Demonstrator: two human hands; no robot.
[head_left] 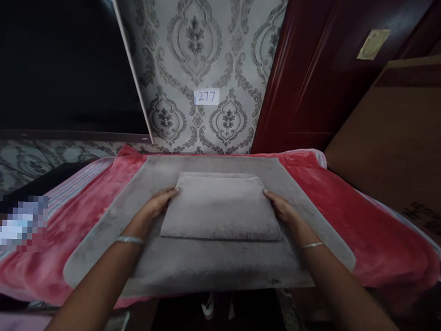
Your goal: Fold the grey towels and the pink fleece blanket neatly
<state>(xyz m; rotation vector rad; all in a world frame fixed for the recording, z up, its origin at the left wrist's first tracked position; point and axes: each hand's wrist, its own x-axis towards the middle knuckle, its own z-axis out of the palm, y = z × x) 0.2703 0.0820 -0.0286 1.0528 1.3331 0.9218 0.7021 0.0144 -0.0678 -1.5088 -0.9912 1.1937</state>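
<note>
A light grey plush cloth (221,206), folded into a thick, flat rectangle, lies in front of me. My left hand (162,202) grips its left edge near the far corner, thumb on top. On the opposite side my right hand (281,208) holds the right edge in the same way, with the thumb at the far corner. The other fingers of both hands are partly hidden along the sides of the fold. Beneath the cloth spreads a larger grey plush mat (239,260) with rounded near corners.
Under the mat, a red plush blanket (377,243) covers the table. A dark television screen (65,58) stands at the back left. A large cardboard box (398,142) leans at the right. On the patterned wall is a paper label (207,96) reading 277.
</note>
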